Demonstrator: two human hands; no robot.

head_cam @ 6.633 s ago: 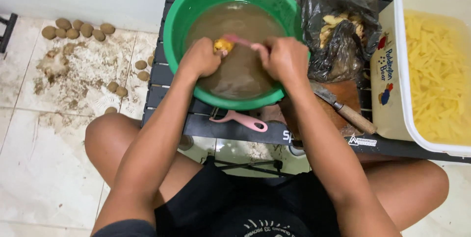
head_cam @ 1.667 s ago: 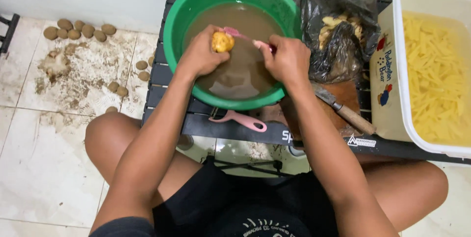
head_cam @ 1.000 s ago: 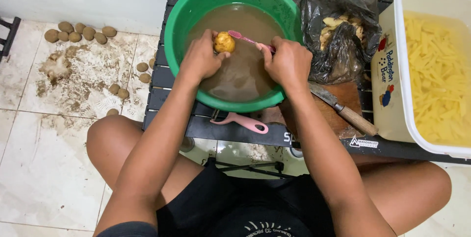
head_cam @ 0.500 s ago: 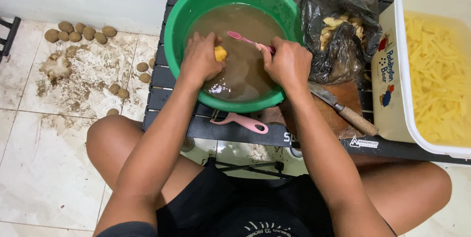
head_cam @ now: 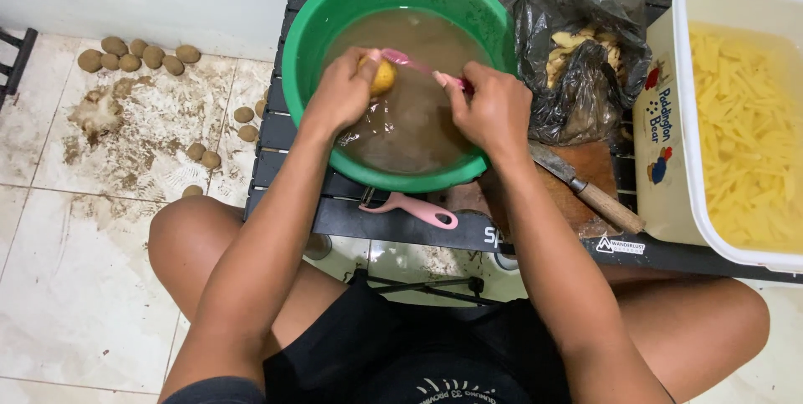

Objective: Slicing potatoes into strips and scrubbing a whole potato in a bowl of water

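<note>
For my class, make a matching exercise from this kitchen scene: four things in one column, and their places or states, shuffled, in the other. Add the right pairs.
Things:
1. potato
2. pink toothbrush
3. pink peeler
4. knife

Places or states:
A. lying on the wooden board
B. held in the left hand over the green basin
C. lying on the black table, in front of the basin
D. held in the right hand

Pairs: 1-B, 2-D, 3-C, 4-A

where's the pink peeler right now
The pink peeler lies on the black table, just below the green basin, left of the knife.
</note>
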